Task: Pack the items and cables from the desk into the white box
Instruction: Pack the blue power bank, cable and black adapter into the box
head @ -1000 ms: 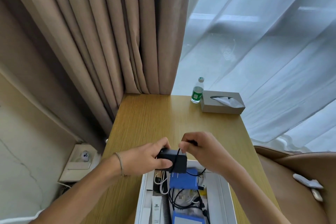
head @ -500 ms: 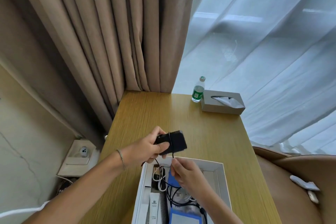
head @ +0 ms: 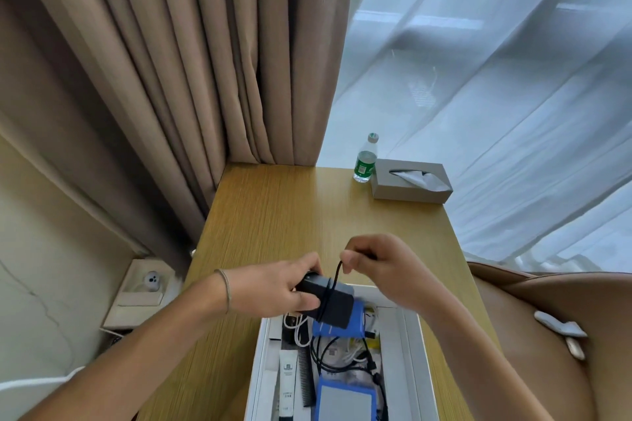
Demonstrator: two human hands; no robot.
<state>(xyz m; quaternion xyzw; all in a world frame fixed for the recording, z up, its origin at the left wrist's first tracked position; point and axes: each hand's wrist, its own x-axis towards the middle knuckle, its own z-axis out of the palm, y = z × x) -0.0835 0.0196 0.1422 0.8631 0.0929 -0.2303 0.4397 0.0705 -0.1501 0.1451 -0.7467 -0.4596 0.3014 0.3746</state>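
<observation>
Black is the colour of the small adapter (head: 331, 301) that the left hand (head: 285, 290) grips from its left end, fingers curled round it, above the far edge of the white box (head: 415, 345). A thin black cable (head: 337, 275) is looped round the adapter, and the right hand (head: 383, 270) pinches its free part between thumb and forefinger, a little above and to the right. I judge the person is winding the cable on the adapter before it goes in the box.

The white box stands at the near edge of the desk (head: 290, 212), partly out of the picture at the bottom. It already holds many things: a blue pouch (head: 338, 326) under the adapter, white and black cables, a black comb (head: 306, 376), a white tube (head: 286, 383) and a blue-edged case (head: 345, 403). So the packing seems almost done; the adapter is left to put in.

At the far right corner of the desk stand a water bottle (head: 366, 162) and a tissue box (head: 412, 181), touching or nearly so. I cannot say if they belong to the task.

The near end of the box is cut off, the end of the cable is hidden in the right hand, and the small parts among the cables are too tangled to name.
</observation>
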